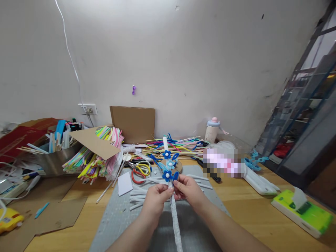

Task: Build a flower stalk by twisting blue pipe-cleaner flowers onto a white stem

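Note:
My left hand (156, 198) and my right hand (187, 189) meet above a grey cutting mat (115, 217). Both pinch a white fuzzy stem (175, 224) that runs down toward me. At its top sit blue pipe-cleaner flowers (168, 164) with white centres, just beyond my fingertips. The fingers of both hands are closed around the stem below a dark blue flower (167, 175). White pipe-cleaner pieces (138, 196) lie on the mat beside my left hand.
Piles of coloured pipe cleaners (99, 157) spill from a cardboard box (132, 122) at the back. A metal bin (52, 154) of tools stands left, a bottle (211, 130) at back right, and a green-white box (306, 211) at right. Wire rings (140, 171) lie behind the mat.

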